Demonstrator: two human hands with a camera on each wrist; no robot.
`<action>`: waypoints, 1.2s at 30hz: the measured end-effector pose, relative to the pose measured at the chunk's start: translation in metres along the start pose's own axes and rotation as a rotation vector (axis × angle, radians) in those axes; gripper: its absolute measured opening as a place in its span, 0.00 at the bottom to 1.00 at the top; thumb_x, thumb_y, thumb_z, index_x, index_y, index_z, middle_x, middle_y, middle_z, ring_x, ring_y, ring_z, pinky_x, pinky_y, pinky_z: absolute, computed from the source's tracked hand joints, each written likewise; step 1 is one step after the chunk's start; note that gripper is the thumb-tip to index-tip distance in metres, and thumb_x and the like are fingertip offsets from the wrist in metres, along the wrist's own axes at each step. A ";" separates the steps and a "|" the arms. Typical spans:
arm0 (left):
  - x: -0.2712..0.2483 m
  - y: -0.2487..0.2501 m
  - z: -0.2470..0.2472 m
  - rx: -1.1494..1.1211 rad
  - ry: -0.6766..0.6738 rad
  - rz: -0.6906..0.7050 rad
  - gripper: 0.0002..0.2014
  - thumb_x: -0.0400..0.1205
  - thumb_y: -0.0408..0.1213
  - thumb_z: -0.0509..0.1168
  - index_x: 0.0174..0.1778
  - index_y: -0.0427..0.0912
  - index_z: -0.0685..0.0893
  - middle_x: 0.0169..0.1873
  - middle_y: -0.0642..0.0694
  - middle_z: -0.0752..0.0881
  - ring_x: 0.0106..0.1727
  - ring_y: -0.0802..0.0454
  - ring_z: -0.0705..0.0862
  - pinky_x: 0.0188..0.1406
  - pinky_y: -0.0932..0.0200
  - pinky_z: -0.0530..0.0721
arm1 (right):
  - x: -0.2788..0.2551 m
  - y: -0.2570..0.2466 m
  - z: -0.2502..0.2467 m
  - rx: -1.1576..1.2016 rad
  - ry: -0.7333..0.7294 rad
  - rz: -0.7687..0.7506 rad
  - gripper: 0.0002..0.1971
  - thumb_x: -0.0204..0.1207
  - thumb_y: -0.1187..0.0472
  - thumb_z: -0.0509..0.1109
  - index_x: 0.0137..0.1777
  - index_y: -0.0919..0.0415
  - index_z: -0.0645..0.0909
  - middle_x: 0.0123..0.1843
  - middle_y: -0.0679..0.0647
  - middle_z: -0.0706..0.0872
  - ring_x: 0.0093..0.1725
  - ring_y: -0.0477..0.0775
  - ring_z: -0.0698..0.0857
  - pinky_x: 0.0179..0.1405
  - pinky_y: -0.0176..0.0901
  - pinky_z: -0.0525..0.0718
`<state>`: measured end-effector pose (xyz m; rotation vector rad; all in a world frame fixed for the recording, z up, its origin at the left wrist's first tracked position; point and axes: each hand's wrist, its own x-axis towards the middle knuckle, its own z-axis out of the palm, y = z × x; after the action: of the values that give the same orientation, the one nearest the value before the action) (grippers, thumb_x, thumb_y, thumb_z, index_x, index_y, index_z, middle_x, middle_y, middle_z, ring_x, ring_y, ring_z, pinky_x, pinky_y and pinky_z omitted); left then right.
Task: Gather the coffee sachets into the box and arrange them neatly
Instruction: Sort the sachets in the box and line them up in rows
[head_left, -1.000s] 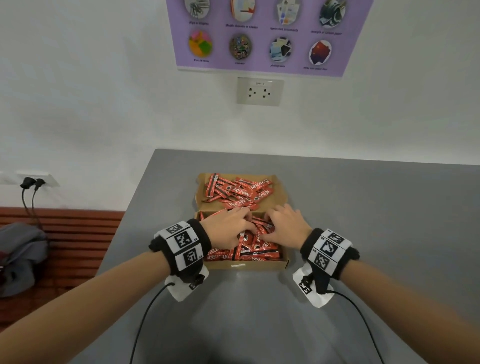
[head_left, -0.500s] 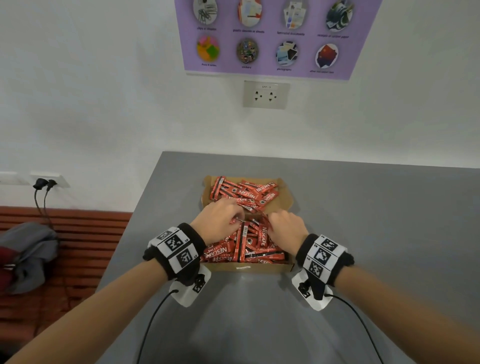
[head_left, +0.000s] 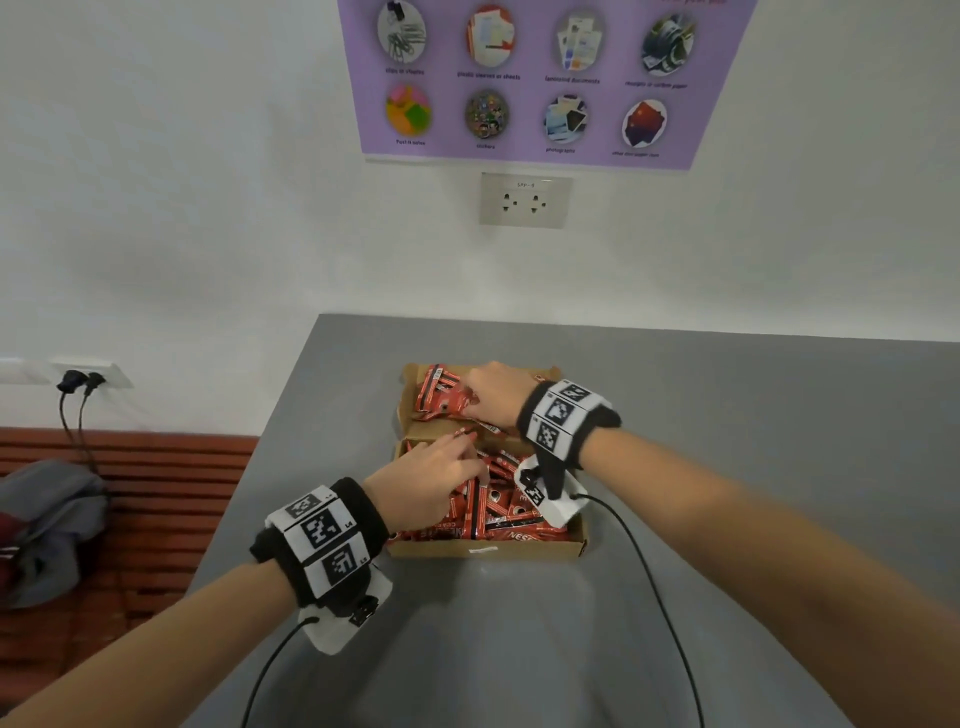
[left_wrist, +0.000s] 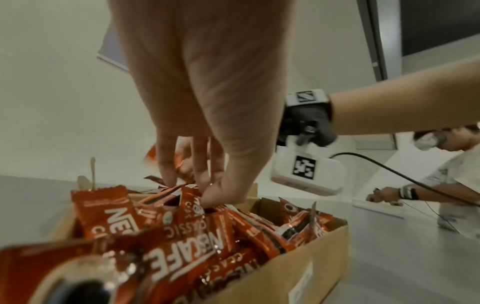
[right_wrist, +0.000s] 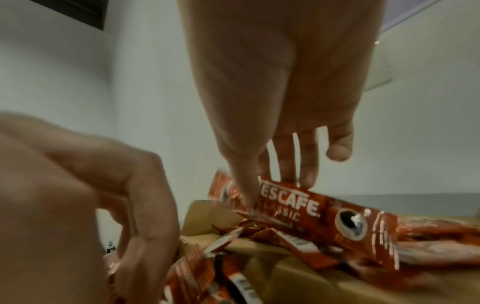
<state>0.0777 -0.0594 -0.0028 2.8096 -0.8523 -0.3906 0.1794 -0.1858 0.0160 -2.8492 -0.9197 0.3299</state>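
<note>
A shallow cardboard box (head_left: 483, 550) sits on the grey table, split into a far and a near compartment. Both hold several red coffee sachets, jumbled in the far one (head_left: 439, 402) and packed in the near one (head_left: 498, 514). My left hand (head_left: 467, 460) is in the near compartment; its thumb and curled fingers (left_wrist: 205, 191) pinch the tops of upright sachets (left_wrist: 182, 230). My right hand (head_left: 470, 405) reaches over the far compartment. In the right wrist view it (right_wrist: 275, 185) pinches one sachet (right_wrist: 311, 209) between thumb and fingers, raised above the pile.
The grey table (head_left: 753, 467) runs right and toward me. Its left edge drops to a wooden bench with a grey cloth (head_left: 47, 519). A wall socket (head_left: 524, 200) and a purple poster (head_left: 540, 78) hang behind. Another person (left_wrist: 446, 164) works at the far right.
My right hand has moved from the near compartment to the far one and taken hold of a sachet. My left hand has stayed among the near sachets.
</note>
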 end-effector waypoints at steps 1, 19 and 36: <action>0.000 0.002 0.000 0.015 0.002 -0.005 0.24 0.78 0.25 0.56 0.70 0.45 0.74 0.65 0.46 0.71 0.67 0.51 0.69 0.67 0.55 0.71 | 0.003 -0.003 0.000 0.027 -0.029 -0.008 0.11 0.79 0.56 0.67 0.54 0.64 0.82 0.52 0.58 0.86 0.50 0.57 0.84 0.48 0.46 0.82; 0.046 0.046 0.016 -0.058 -0.071 0.004 0.28 0.83 0.57 0.53 0.79 0.55 0.60 0.66 0.38 0.71 0.59 0.39 0.79 0.60 0.45 0.78 | -0.108 0.062 0.051 0.314 0.072 0.282 0.06 0.79 0.67 0.63 0.53 0.63 0.79 0.45 0.55 0.83 0.44 0.53 0.82 0.44 0.43 0.83; 0.044 0.050 0.019 -0.288 0.126 0.015 0.12 0.84 0.40 0.59 0.57 0.37 0.80 0.54 0.44 0.77 0.50 0.49 0.80 0.54 0.52 0.81 | -0.118 0.046 0.020 0.417 0.190 -0.018 0.04 0.77 0.60 0.70 0.44 0.60 0.84 0.38 0.47 0.83 0.39 0.44 0.81 0.39 0.30 0.77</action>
<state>0.0817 -0.1268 -0.0169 2.5315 -0.7256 -0.3023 0.1068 -0.2911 0.0079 -2.4394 -0.7383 0.2129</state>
